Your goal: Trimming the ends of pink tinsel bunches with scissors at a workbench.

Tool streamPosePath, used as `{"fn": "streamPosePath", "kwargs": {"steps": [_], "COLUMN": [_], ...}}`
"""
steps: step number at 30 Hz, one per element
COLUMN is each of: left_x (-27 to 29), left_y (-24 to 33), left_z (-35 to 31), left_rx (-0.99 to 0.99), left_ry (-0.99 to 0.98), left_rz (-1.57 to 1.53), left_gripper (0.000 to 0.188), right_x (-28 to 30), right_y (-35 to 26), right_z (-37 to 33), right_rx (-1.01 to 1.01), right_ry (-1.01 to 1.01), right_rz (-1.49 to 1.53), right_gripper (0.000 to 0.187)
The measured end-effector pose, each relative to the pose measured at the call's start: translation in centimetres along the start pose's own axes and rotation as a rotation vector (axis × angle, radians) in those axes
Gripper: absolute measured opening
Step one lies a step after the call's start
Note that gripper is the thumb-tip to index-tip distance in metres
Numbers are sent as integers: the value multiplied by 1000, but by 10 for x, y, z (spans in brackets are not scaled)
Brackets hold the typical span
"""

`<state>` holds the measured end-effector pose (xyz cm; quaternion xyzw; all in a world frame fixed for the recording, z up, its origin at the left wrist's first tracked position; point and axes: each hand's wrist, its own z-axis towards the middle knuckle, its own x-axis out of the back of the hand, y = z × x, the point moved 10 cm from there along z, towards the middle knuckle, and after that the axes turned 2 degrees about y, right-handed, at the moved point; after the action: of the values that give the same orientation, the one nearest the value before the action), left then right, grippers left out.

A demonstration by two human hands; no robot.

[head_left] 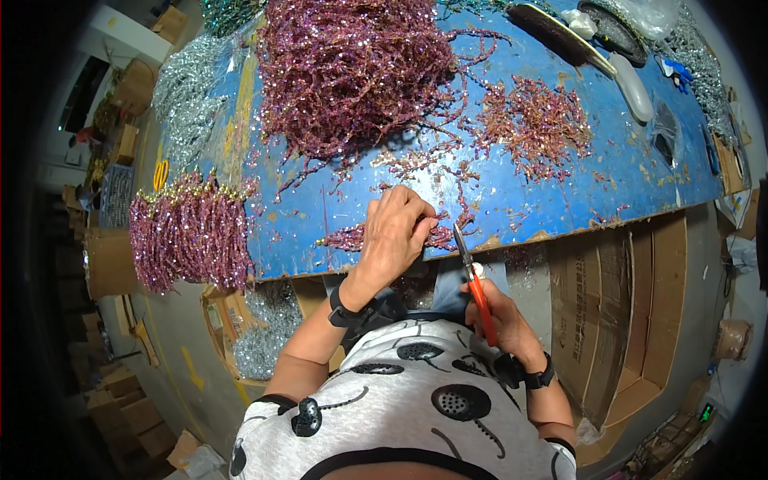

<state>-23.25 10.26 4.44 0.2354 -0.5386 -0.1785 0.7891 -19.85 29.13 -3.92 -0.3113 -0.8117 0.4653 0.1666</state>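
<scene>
My left hand (396, 228) is closed over a short bundle of pink glitter strands (346, 238) lying along the table's near edge. Strands stick out on both sides of the fingers, with a gold bit at the left end. In my right hand (506, 318) is a pair of red-handled snips (480, 302), held just off the table edge. Its narrow metal tips point up toward the right end of the bundle; whether they touch a strand I cannot tell. Beyond my left hand rises a large heap of pink glitter strands (352, 80).
Pink clippings (534, 128) lie right of the heap on the blue table (304, 260). Tied pink bunches with gold tips (190, 232) hang over the left edge, near orange-handled scissors (161, 174). A brush (560, 38) lies far right. Cardboard boxes (592, 320) stand below.
</scene>
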Motion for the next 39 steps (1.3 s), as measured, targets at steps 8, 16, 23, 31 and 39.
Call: {"fn": "streamPosePath", "kwargs": {"steps": [8,16,23,31,39], "left_x": [-13,-6,-5,-7,5], "left_y": [-26,-31,-38,-30,-23], "left_z": [-9,-9,-14,-12,-14], "left_rx": [384,369,390,403,327], "left_ry": [-102,-31,-54,-63,-31], "left_rz": [-608,-776,-784,-920,-898], "left_gripper": [15,23,18,21,24], "right_x": [6,3,3,2,9], "right_y": [-12,-50,-61,-59,-65], "right_z": [-5,-5,-5,-5,-8], "right_rx": [49,158,225,178,177], "right_ry": [14,66,108,111,206], "right_rz": [-28,-400,-443,-455,-484], "right_gripper": [38,65,63,63,66]}}
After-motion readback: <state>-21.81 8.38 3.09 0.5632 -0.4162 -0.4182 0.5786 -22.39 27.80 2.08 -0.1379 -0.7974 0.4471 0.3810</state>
